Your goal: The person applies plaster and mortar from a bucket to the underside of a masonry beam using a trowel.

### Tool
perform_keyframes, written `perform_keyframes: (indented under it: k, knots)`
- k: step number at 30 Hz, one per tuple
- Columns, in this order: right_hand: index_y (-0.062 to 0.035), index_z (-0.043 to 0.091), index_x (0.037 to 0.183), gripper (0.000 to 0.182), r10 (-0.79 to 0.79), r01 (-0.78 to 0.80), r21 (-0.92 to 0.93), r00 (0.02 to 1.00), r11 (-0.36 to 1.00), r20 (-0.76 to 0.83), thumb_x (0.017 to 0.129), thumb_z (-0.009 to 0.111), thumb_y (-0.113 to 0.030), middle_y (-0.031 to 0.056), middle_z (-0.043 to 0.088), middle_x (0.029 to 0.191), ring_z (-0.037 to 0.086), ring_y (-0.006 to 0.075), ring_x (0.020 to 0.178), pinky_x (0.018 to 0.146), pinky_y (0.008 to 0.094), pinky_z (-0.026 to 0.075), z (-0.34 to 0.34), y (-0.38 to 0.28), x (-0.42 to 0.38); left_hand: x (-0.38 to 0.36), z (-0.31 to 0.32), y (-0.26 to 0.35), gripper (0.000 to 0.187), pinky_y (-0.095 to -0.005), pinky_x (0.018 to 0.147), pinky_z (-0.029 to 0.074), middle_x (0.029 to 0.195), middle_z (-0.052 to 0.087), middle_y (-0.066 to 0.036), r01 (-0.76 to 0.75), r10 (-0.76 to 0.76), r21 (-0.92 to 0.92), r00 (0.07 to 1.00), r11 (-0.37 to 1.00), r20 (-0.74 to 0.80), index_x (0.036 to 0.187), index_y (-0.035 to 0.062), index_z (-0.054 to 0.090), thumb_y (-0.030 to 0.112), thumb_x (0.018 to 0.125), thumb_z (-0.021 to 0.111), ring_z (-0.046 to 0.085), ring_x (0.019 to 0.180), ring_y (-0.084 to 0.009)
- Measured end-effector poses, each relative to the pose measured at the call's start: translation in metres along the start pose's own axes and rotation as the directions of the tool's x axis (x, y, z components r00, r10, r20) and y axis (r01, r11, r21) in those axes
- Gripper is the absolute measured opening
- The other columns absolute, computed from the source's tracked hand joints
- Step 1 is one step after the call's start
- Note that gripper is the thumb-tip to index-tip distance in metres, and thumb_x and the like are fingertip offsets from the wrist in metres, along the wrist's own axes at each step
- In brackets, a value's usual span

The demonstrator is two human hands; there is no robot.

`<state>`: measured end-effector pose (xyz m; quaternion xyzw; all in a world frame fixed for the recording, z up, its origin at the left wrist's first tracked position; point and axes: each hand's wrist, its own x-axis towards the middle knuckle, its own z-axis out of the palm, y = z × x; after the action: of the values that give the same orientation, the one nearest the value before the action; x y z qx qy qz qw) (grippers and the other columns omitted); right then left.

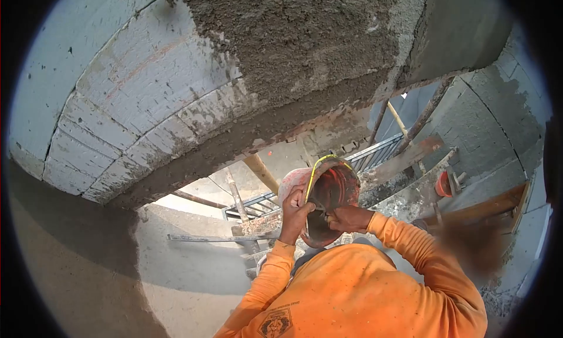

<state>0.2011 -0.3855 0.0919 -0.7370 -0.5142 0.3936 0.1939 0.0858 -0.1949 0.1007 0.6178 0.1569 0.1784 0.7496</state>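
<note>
The bucket (350, 179) was positioned in front of the orange shirt (352, 291), below the partly mortared beam (305, 39), tilted with its open mouth facing the wearer. The left hand (295, 216) was closed on the bucket's rim, thumb at the mouth. The right hand (350, 219) was curled at the mouth; whether it gripped anything could not be determined. Grey residue coated the red interior, and a yellow strip (319, 159) followed the upper edge. A dark diamond-shaped emblem (275, 324) was printed on the shirt beneath small lettering (287, 308), too small to read. A long, narrow bar (217, 239) lay to the left.
</note>
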Motion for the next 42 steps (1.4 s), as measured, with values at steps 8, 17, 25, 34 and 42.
perform_keyframes:
  k: [8,17,25,34,42]
  knots:
    - [-0.0073,0.081,0.089,0.033,0.002,-0.216,-0.606,0.943,0.766,-0.334,0.085,0.074,-0.039,0.0137,0.078,0.086,0.076,0.0359,0.079,0.071,0.0505,0.059,-0.029,0.024,0.014,-0.023,-0.006,0.016,0.018,-0.024,0.079,0.043,0.116,0.06,-0.007,0.03,-0.024,0.048,0.993,0.998,-0.117,0.077,-0.0004,0.05,-0.01,0.071,0.064,0.051,0.093,-0.0106]
    - [-0.003,0.077,0.096,0.034,-0.017,0.009,-0.219,0.999,0.976,-0.036,0.093,0.059,-0.032,0.0222,0.075,0.093,0.073,0.0412,0.09,0.082,0.0519,0.057,-0.001,0.043,0.03,-0.027,0.022,0.038,0.025,-0.0245,0.071,0.04,0.117,0.061,-0.008,-0.056,0.072,0.161,0.993,0.985,-0.094,0.07,0.0047,0.044,-0.009,0.072,0.065,0.046,0.085,-0.0098]
    - [-0.0009,0.071,0.109,0.036,-0.157,0.147,0.127,0.985,0.981,0.069,0.097,0.053,-0.029,0.0247,0.072,0.095,0.07,0.0422,0.1,0.091,0.0502,0.053,-0.024,0.022,0.005,-0.062,-0.008,0.057,0.023,-0.0239,0.071,0.045,0.118,0.061,-0.008,-0.062,0.081,0.06,0.903,0.996,-0.422,0.07,0.0056,0.049,-0.013,0.071,0.061,0.052,0.091,-0.0105]
    - [-0.0019,0.069,0.107,0.034,-0.177,0.204,-0.136,0.967,0.97,0.185,0.096,0.052,-0.03,0.0236,0.072,0.096,0.071,0.0415,0.1,0.089,0.0507,0.054,-0.054,-0.01,0.056,-0.103,-0.067,0.024,0.052,-0.0404,0.105,0.056,0.129,0.068,-0.017,-0.229,-0.106,-0.574,0.865,0.786,-0.491,0.123,-0.0037,0.063,-0.008,0.071,0.065,0.068,0.113,-0.0265]
    - [-0.0036,0.065,0.121,0.044,-0.218,0.344,-0.37,0.914,0.863,0.342,0.092,0.064,-0.035,0.0231,0.071,0.089,0.07,0.044,0.091,0.08,0.054,0.054,-0.128,-0.083,0.041,-0.136,-0.131,-0.038,0.04,-0.0413,0.096,0.058,0.114,0.072,-0.014,-0.314,-0.193,-0.588,0.742,0.745,-0.642,0.11,0.0003,0.064,-0.005,0.07,0.061,0.07,0.104,-0.0281]
